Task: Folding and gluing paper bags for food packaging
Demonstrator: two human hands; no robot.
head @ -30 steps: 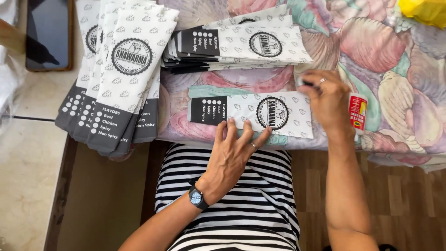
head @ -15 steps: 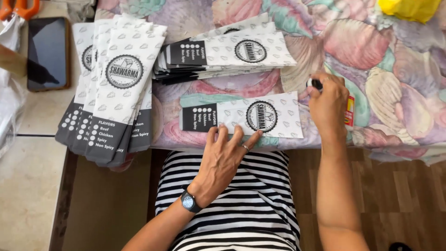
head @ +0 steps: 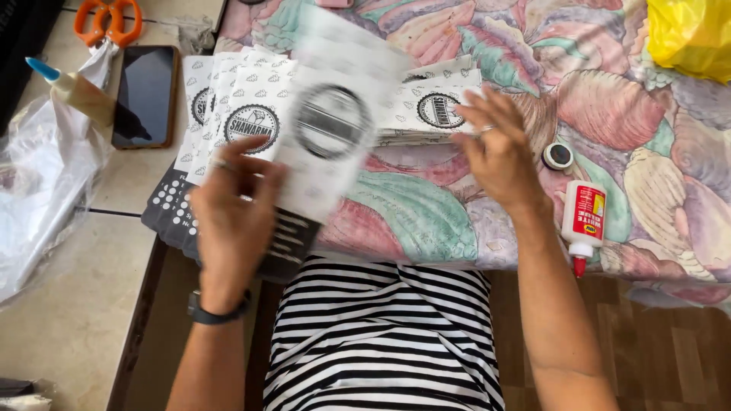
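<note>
**Paper sleeve lifted off the bed toward the left-hand pile**

While the left hand (head: 232, 217) grips a white paper sleeve (head: 327, 144) by its lower end, fingers curled over the edge, the sleeve stands raised and blurred above the bed's patterned cover (head: 411, 217), its round dark emblem facing up. It sits just right of that hand and overlaps the fanned pile of sleeves (head: 228, 129) that lies beneath and behind the hand, partly on the cover's left edge and partly over the table (head: 84, 304). The right hand (head: 499, 152) is open, fingers spread, holding nothing; it hovers just right of the raised sleeve, over the near end of a second, flatter stack of sleeves (head: 434, 110).

Open room shows on the cover between and below the two hands, where nothing lies. Right of the right hand, a small round cap (head: 558, 155) rests near the knuckles, and a white glue bottle (head: 584, 221) with a red label lies just beside the wrist, nozzle toward the bed's front edge. Left of the left hand, well apart, are a dark phone (head: 145, 95), orange-handled scissors (head: 106, 21), a blue-tipped squeeze bottle (head: 72, 87) and clear plastic wrap (head: 46, 190). A yellow bag (head: 689, 34) sits far beyond the right hand.

Half a second ago the sleeve lay flat on the cover in front of the person, the left hand pressing its lower edge and the right hand at its right end; now it is off the cover and has swung leftward, and the right hand has let go.
</note>
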